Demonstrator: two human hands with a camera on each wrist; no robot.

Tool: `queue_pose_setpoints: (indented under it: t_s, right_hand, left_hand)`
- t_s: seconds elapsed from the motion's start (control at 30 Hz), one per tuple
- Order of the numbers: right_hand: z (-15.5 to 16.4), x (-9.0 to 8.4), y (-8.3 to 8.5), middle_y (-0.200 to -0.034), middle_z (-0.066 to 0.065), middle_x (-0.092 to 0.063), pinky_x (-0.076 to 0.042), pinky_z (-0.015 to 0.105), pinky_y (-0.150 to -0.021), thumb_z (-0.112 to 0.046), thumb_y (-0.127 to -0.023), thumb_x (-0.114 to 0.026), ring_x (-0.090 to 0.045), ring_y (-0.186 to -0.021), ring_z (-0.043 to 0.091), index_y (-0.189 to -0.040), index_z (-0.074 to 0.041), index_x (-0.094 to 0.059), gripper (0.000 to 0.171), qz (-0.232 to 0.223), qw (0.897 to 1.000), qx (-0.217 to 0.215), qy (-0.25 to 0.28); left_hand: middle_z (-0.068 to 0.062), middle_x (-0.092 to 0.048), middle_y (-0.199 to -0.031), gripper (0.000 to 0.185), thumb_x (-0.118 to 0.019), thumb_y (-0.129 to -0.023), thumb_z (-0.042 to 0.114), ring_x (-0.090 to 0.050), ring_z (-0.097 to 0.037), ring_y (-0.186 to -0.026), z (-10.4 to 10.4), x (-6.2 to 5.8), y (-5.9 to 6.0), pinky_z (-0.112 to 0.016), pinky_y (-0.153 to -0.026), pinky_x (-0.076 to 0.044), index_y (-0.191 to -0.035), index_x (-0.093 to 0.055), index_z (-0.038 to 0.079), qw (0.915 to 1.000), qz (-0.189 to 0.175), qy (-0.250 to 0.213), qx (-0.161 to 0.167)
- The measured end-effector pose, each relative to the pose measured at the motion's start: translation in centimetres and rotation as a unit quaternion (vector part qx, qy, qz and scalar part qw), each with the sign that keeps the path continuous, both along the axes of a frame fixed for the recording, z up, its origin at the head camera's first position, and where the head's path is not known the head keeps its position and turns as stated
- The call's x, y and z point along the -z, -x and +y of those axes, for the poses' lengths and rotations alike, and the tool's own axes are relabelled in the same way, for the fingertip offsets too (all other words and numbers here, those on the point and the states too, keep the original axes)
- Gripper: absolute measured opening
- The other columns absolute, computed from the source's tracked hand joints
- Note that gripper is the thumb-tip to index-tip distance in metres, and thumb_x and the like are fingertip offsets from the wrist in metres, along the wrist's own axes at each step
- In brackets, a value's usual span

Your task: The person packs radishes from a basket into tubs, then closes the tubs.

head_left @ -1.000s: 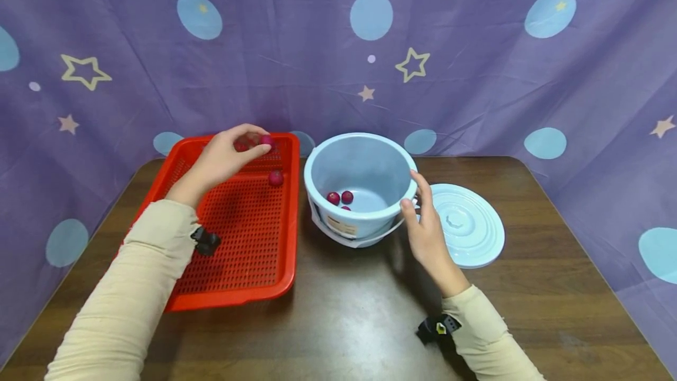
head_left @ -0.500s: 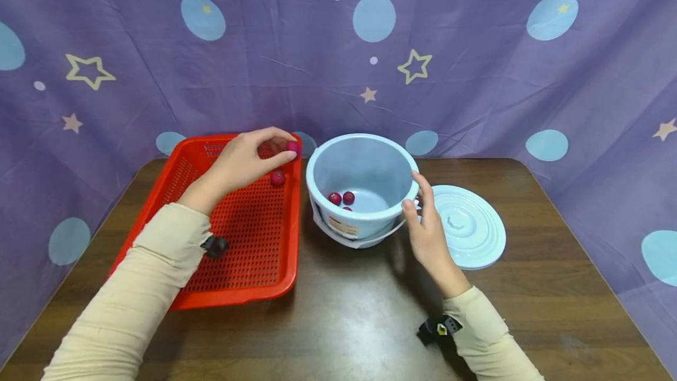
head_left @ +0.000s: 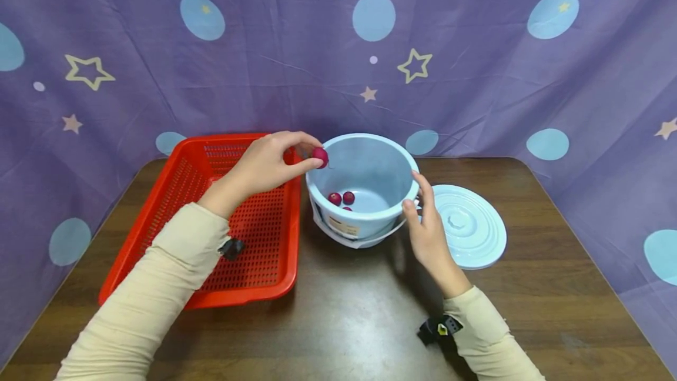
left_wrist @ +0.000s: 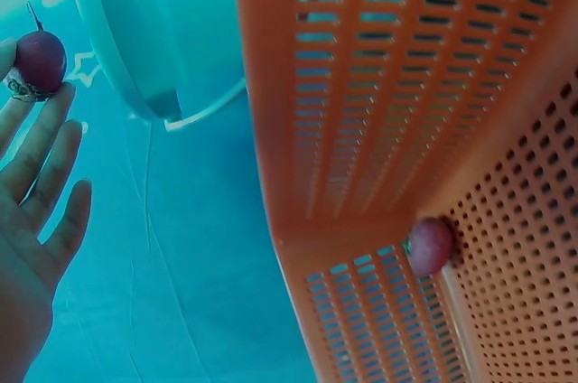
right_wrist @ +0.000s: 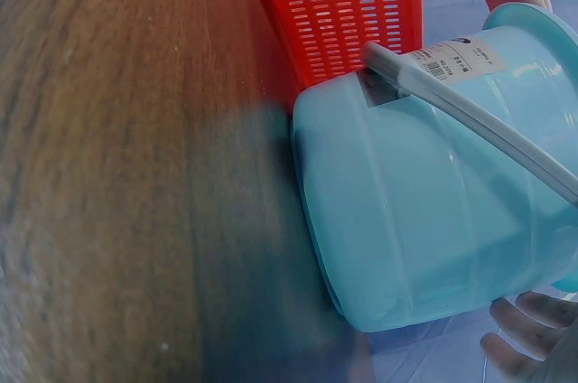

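Observation:
My left hand (head_left: 264,166) pinches a red radish (head_left: 320,157) between thumb and fingertips, just over the left rim of the light blue bucket (head_left: 370,163). In the left wrist view, this radish (left_wrist: 41,60) shows a thin root and a rough cut top. Several radishes (head_left: 334,199) lie on the bucket's bottom. My right hand (head_left: 429,240) rests against the bucket's right side, thumb and fingers spread apart. Left of the bucket stands a red perforated basket (head_left: 292,251). One radish (left_wrist: 432,246) sits in it, seen in the left wrist view; my left hand hides it in the head view.
A light blue round lid (head_left: 471,225) lies on the brown wooden table (head_left: 338,322), right of the bucket. The bucket's handle (right_wrist: 488,126) hangs down along its front. Behind the table hangs a purple curtain (head_left: 296,63) with stars and dots.
My left hand has carried the radish rightward, from above the basket's far right part to the bucket's left rim. The right hand has stayed at the bucket's side.

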State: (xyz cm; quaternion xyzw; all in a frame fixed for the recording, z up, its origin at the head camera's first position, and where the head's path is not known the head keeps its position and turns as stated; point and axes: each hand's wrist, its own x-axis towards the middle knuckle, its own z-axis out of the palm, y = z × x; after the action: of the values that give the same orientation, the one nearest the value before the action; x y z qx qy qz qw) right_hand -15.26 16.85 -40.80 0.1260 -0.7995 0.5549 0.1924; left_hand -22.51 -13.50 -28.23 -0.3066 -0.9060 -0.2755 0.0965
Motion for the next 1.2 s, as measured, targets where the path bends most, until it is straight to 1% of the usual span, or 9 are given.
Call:
queue_pose_setpoints:
  t_s: [0.2,0.27,0.43,0.6,0.77,0.87,1.03,1.13,1.2]
  right_hand:
    - [0.1,0.1,0.1,-0.132,0.021,-0.055,-0.041,0.046,-0.094,-0.032,-0.104,-0.048,-0.052,-0.119,0.027,-0.153,-0.025,-0.032,0.052,0.004,1.000,-0.002,0.001]
    - [0.0,0.0,0.0,-0.132,0.021,-0.055,-0.041,0.046,-0.094,-0.031,-0.104,-0.048,-0.052,-0.119,0.027,-0.153,-0.025,-0.032,0.052,0.002,1.000,-0.002,0.000]
    - [0.0,-0.1,0.0,-0.134,0.022,-0.054,-0.041,0.046,-0.095,-0.024,-0.103,-0.050,-0.052,-0.120,0.028,-0.154,-0.023,-0.031,0.054,-0.002,1.000,-0.003,0.002]
    - [0.0,-0.1,0.0,-0.135,0.024,-0.053,-0.040,0.047,-0.095,-0.020,-0.102,-0.051,-0.051,-0.121,0.030,-0.154,-0.019,-0.030,0.056,0.001,1.000,-0.006,0.007]
    - [0.1,0.0,0.0,-0.135,0.021,-0.054,-0.040,0.045,-0.095,-0.024,-0.103,-0.049,-0.051,-0.122,0.027,-0.153,-0.024,-0.032,0.053,0.001,1.000,-0.003,0.001]
    - [0.1,0.1,0.0,-0.136,0.020,-0.054,-0.040,0.045,-0.095,-0.026,-0.104,-0.049,-0.051,-0.122,0.027,-0.153,-0.025,-0.032,0.052,0.004,1.000,-0.004,0.001]
    - [0.0,0.1,0.1,-0.136,0.022,-0.053,-0.040,0.046,-0.095,-0.025,-0.104,-0.049,-0.051,-0.122,0.028,-0.154,-0.021,-0.031,0.053,0.000,1.000,-0.002,0.002]
    - [-0.1,-0.1,0.1,-0.135,0.026,-0.052,-0.040,0.047,-0.095,-0.016,-0.102,-0.049,-0.051,-0.121,0.032,-0.154,-0.016,-0.031,0.054,-0.004,1.000,0.000,0.003]
    - [-0.3,-0.8,-0.3,-0.134,0.029,-0.052,-0.040,0.049,-0.095,-0.012,-0.101,-0.048,-0.051,-0.120,0.036,-0.153,-0.010,-0.031,0.054,-0.006,1.000,0.001,0.003]
  left_hand:
    - [0.008,-0.065,-0.094,0.030,-0.074,-0.089,0.041,-0.058,-0.012,-0.088,1.1,0.1,-0.2,-0.032,-0.070,-0.047,-0.115,-0.070,0.026,0.9993,0.014,0.020,0.028]
    - [0.009,-0.064,-0.095,0.029,-0.074,-0.088,0.041,-0.057,-0.010,-0.088,1.4,0.1,-0.3,-0.031,-0.069,-0.047,-0.114,-0.070,0.027,0.9987,0.018,0.028,0.038]
    - [0.009,-0.066,-0.096,0.027,-0.075,-0.088,0.038,-0.058,-0.013,-0.090,2.2,0.2,-0.6,-0.031,-0.069,-0.047,-0.112,-0.071,0.028,0.9970,0.020,0.037,0.065]
    - [0.010,-0.066,-0.097,0.030,-0.079,-0.085,0.037,-0.059,-0.013,-0.092,2.9,0.2,-0.8,-0.033,-0.072,-0.046,-0.113,-0.072,0.028,0.9960,0.017,0.045,0.075]
    - [0.010,-0.067,-0.097,0.031,-0.080,-0.083,0.039,-0.058,-0.010,-0.090,3.1,0.3,-0.9,-0.032,-0.073,-0.045,-0.112,-0.072,0.030,0.9944,0.016,0.064,0.083]
    - [0.014,-0.066,-0.097,0.028,-0.080,-0.084,0.039,-0.057,-0.011,-0.088,3.1,0.5,-0.8,-0.030,-0.072,-0.045,-0.110,-0.072,0.031,0.9930,0.023,0.076,0.088]
    - [0.018,-0.067,-0.098,0.025,-0.080,-0.083,0.037,-0.057,-0.010,-0.089,3.1,0.8,-0.7,-0.031,-0.076,-0.045,-0.106,-0.073,0.030,0.9915,0.034,0.082,0.095]
    - [0.016,-0.068,-0.099,0.023,-0.080,-0.083,0.037,-0.057,-0.009,-0.092,3.1,0.9,-0.6,-0.032,-0.078,-0.047,-0.104,-0.074,0.029,0.9912,0.032,0.083,0.098]
    - [0.015,-0.069,-0.101,0.022,-0.079,-0.084,0.037,-0.058,-0.009,-0.095,3.1,0.9,-0.6,-0.033,-0.081,-0.048,-0.104,-0.075,0.028,0.9909,0.033,0.085,0.099]
